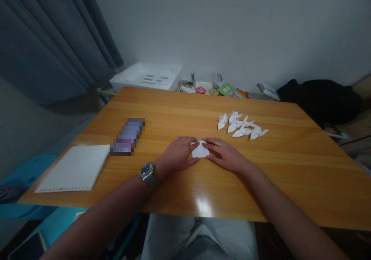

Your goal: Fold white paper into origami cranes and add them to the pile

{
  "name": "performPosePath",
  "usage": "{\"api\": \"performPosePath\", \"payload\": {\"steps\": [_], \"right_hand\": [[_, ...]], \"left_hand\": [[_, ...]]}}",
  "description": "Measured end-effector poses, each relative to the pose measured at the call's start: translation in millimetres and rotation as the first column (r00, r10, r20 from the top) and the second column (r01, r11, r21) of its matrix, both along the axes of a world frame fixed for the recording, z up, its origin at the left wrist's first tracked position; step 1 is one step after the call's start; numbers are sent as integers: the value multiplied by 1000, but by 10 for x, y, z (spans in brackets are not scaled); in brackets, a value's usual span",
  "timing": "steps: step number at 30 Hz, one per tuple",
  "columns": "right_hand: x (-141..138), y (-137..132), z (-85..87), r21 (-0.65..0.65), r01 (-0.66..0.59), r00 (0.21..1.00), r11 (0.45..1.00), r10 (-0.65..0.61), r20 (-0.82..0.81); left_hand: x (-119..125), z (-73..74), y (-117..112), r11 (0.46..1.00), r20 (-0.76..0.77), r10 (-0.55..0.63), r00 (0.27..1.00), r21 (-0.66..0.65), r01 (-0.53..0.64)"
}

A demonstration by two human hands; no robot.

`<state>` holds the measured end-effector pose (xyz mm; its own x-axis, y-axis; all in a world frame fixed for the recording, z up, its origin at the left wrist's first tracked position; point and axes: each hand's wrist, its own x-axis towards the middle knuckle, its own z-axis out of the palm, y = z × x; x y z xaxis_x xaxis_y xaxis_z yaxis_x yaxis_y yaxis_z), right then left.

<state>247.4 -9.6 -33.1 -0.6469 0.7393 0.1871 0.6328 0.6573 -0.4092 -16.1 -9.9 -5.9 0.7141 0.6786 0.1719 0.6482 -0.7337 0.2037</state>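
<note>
— What are the hands on?

— A small white paper (200,149), folded flat and straight-edged, on the table near the centre of the frame. The left hand (180,153) has its left side and the right hand (224,155) its right, fingers at the upper corners, thumbs by the lower ones. The hands stand apart, the paper bridging them.

— And the white shapes right of centre?

— Folded paper cranes (243,131), crisp and pointed, bunched together. At lower left lies a blank pad (77,167) with a perforated lower edge; just beside it, a phone-shaped slab (127,136), pixelated.

— The surface?

— A glossy wooden table (174,113), honey-brown with lengthwise grain, catching a glare at lower centre. Behind it rises a plain pale wall (217,28); a pleated grey-blue curtain (58,28) hangs at upper left. A white plastic tray (147,74) with slots sits beyond the far edge.

— Any writing?

— None legible. The green packet (231,90) above centre carries pink printing, too small to read. The metal wristwatch (148,173) shows no readable brand.
</note>
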Motion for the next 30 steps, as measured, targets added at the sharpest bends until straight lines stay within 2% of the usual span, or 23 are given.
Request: {"api": "performPosePath", "payload": {"steps": [9, 17, 24, 30], "right_hand": [[-6, -40, 68, -87, 13, 998, 996, -18, -60], [-71, -26, 30, -31, 66, 987, 997, -70, -148], [-165, -68, 117, -124, 202, 950, 972, -225, -219], [-138, -67, 140, -176, 339, 896, 924, -375, -240]], "left_hand": [[-5, 10, 53, 1000, 21, 8, 1000, -16, -7], [4, 53, 48, 999, 49, 13, 999, -35, -11], [44, -35, 60, 997, 60, 79, 995, -30, -77], [54, -117, 79, 980, 172, 198, 965, -21, -197]]}}
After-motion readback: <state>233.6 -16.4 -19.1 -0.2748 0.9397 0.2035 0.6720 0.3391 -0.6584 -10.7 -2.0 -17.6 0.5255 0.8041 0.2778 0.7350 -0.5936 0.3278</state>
